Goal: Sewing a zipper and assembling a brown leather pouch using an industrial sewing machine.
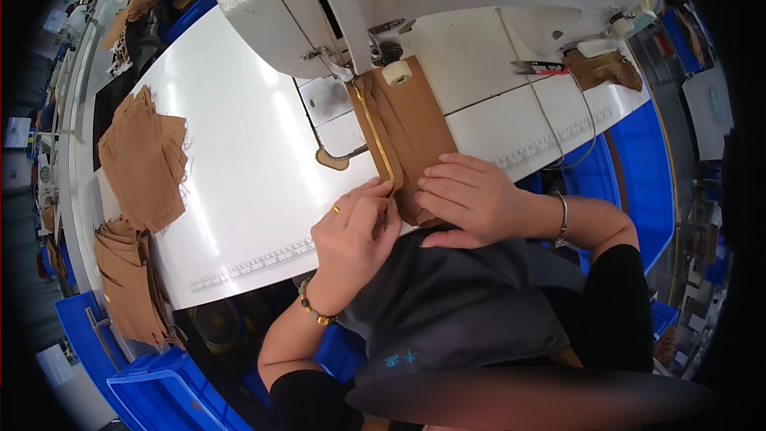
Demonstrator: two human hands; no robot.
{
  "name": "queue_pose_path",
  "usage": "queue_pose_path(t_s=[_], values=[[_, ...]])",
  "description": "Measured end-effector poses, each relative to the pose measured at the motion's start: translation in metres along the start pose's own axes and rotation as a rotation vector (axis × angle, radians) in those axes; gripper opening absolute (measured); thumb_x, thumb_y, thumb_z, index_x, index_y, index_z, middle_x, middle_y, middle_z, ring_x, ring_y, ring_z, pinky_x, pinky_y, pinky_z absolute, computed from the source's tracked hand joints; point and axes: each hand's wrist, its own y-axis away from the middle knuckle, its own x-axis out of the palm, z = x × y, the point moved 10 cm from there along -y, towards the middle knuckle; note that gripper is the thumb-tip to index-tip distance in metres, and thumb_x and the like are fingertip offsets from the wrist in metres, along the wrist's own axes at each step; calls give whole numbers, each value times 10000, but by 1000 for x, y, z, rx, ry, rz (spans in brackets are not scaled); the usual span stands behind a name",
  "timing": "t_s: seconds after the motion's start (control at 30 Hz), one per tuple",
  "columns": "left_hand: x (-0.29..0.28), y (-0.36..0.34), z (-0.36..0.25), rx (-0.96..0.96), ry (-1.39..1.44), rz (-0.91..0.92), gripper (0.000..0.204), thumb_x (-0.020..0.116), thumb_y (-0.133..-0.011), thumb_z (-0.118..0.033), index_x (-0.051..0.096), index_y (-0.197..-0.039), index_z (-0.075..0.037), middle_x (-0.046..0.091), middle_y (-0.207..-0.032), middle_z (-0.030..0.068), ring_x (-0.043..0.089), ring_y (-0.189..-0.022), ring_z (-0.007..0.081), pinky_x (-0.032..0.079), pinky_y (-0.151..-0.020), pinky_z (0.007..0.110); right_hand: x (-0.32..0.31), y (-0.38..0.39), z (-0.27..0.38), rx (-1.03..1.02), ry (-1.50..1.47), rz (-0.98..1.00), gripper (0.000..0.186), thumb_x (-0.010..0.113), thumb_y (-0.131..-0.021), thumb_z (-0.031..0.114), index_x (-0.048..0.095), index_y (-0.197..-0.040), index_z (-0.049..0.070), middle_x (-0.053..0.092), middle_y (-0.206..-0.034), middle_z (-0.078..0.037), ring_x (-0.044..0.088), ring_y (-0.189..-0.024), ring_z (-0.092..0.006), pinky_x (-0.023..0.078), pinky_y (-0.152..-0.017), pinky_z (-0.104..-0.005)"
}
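A brown fabric piece (416, 112) lies under the needle area of a white sewing machine (267, 12). Along its left side runs a brown zipper (374, 129) with gold-coloured teeth, its far end near the presser foot. My left hand (351, 227) pinches the near end of the zipper between thumb and fingers, close to the table's front edge. Resting on the fabric's right near part, my right hand (472, 201) has its fingers stretched out, the thumb apart and nearer me. Part of the fabric's near edge is hidden by my hands.
Stacks of brown cut pieces (144, 164) lie at the table's left. At the right are red-and-black thread snips (541, 69), a loose cord (550, 116) and more brown pieces (602, 70). Blue bins (171, 395) stand below the white table (231, 128).
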Motion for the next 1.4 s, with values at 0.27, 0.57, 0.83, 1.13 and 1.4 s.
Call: queue_pose_path(t_s=[0.27, 0.57, 0.83, 1.13, 1.4], values=[[-2, 4, 0, 25, 0, -24, 243, 774, -723, 38, 667, -923, -50, 771, -1023, 79, 757, -981, 255, 612, -760, 327, 6, 2, 29, -210, 132, -121, 203, 748, -767, 177, 720, -915, 41, 632, -920, -56, 653, -920, -229, 547, -953, -408], [4, 13, -31, 162, -256, -18, 302, 731, -731, -55, 786, -1028, -59, 728, -1130, 72, 697, -1060, 292, 606, -802, 347, 15, 18, 35, -248, 100, -139, 134, 758, -761, 112, 739, -869, 36, 650, -907, -38, 670, -926, -204, 569, -932, -381], [12, 17, -24, 49, -249, 11, 413, 784, -696, -41, 794, -1102, -118, 728, -1249, 49, 659, -1175, 313, 570, -909, 367, 15, 23, 33, -230, 90, -179, 122, 784, -770, 95, 750, -879, 50, 658, -912, -36, 686, -916, -213, 581, -941, -398], [14, 17, -24, 39, -234, 36, 444, 790, -686, -50, 791, -1125, -119, 729, -1253, 36, 653, -1189, 304, 557, -930, 366, 15, 27, 37, -206, 128, -173, 202, 818, -798, 179, 744, -936, 51, 672, -932, -34, 693, -933, -217, 579, -952, -412], [15, 19, -27, 53, -297, 119, 476, 852, -692, -212, 775, -1154, -126, 726, -1261, 32, 643, -1197, 317, 514, -989, 459, -20, -22, -19, -86, -52, -69, 232, 831, -801, 196, 667, -849, 38, 654, -966, -89, 679, -888, -278, 596, -907, -454]])
